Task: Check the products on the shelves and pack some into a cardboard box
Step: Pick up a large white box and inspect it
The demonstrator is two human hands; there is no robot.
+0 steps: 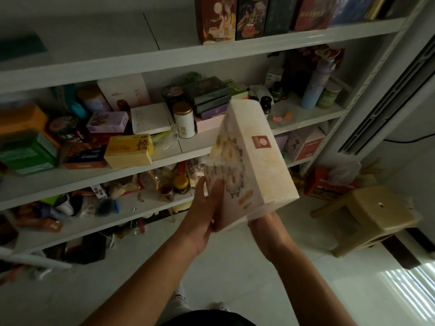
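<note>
Cream card printed with a ring of pale flowers and a small red seal: the pale box point(249, 161), held in mid-air in front of the shelves point(164, 55), touching none of the boards. Gripped at its near, lower end by 2 hands. Left hand point(204, 208) clamped on the patterned side, thumb laid along that face, fingers out of sight behind. Right hand point(266, 229) tucked under the bottom right corner, back turned to the camera, fingers hidden by the box; cannot tell whether curled or flat. Long axis running up and away from the hands toward the shelves, leaning slightly left, far end in line with the white tin point(184, 121) and the stacked dark boxes point(207, 90). Shared evenly between the 2 hands, neither nearer. Judged to be mid-check, not yet packed. No cardboard packing carton anywhere in view, so no telling which way to carry this 1; probably somewhere beyond the frame, low or behind. Soft focus and dim light throughout, print on the seal unreadable. Beige stool point(367, 215) low to the right, well apart.
</note>
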